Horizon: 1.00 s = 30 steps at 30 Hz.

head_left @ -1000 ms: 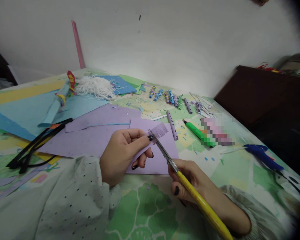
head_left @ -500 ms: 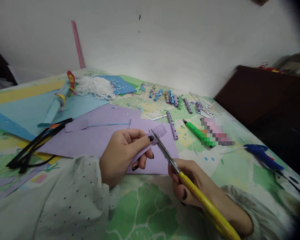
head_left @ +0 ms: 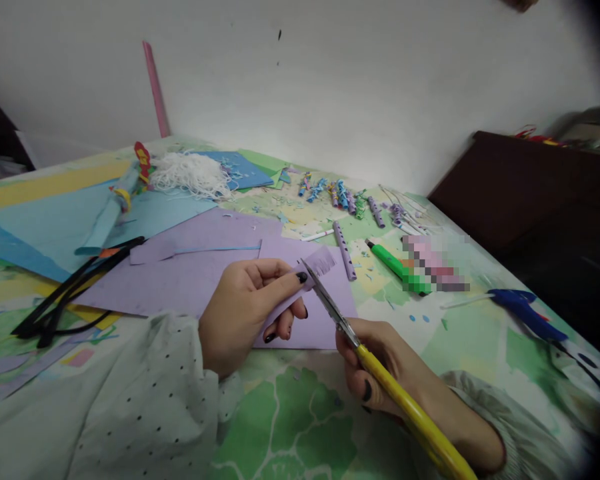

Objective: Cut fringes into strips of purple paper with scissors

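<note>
Left hand (head_left: 253, 300) pinches the fringed purple strip (head_left: 320, 264) — light, probably easily torn, best held by its uncut edge; right hand (head_left: 380, 373) grips scissors (head_left: 330, 305) against it.

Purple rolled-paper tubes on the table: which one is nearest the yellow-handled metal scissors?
The long, dark-spotted purple tube, closest to the scissors; the other purple tubes lie farther back toward the wall.

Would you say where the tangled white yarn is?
In the head view, the white yarn lies left of centre, beside the red paper cutout and blue paper sheet.
</note>
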Tool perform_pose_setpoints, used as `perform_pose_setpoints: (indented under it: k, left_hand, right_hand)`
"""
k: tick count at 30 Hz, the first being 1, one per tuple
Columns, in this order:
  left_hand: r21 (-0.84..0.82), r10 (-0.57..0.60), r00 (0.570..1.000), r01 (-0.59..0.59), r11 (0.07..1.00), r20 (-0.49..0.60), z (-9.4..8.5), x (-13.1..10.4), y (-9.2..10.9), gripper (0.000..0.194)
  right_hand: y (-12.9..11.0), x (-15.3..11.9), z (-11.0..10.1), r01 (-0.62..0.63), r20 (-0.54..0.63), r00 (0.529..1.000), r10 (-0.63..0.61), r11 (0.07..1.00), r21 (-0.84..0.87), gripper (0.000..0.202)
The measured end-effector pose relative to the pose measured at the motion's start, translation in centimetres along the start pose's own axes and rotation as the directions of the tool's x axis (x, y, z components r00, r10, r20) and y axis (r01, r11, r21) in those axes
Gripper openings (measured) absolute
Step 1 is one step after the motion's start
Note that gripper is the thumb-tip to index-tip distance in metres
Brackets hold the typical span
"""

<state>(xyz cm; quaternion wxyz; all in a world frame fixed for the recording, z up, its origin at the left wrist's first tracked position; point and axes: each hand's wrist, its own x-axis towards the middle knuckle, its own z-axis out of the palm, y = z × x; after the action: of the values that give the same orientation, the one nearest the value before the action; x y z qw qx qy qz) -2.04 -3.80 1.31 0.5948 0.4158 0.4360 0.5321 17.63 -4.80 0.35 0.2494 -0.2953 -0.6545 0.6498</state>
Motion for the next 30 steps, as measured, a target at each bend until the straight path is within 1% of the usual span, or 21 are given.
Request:
perform_pose_setpoints:
  k: [4,9,17,26,30]
  left_hand:
    - [0.003,0.000,1.000,0.000,1.000,-0.003,0.04,-0.05,0.03,0.024]
    - [0.004,-0.003,1.000,0.003,1.000,-0.025,0.24,0.04,0.14,0.026]
    - [0.016,-0.008,0.999,0.009,1.000,-0.033,0.19,0.02,0.17,0.023]
    - [0.028,-0.009,0.999,0.010,1.000,-0.036,0.12,0.09,0.06,0.023]
    - [0.029,-0.011,0.999,0.011,1.000,-0.031,0.15,0.06,0.17,0.023]
  right_hand:
    - [0.08,-0.19,-0.05,0.006,0.006,1.000,-0.006,1.000,-0.011,0.043]
    - [-0.33,-0.07,0.17,-0.031,-0.015,0.999,0.031,0.999,-0.018,0.046]
    - [-0.10,0.22,0.11,-0.049,-0.067,0.997,0.041,0.990,-0.129,0.049]
    - [0.04,0.10,0.06,-0.115,-0.085,0.991,0.106,0.987,-0.109,0.052]
    - [-0.19,0.18,0.23,-0.093,-0.072,0.994,0.086,0.991,-0.093,0.051]
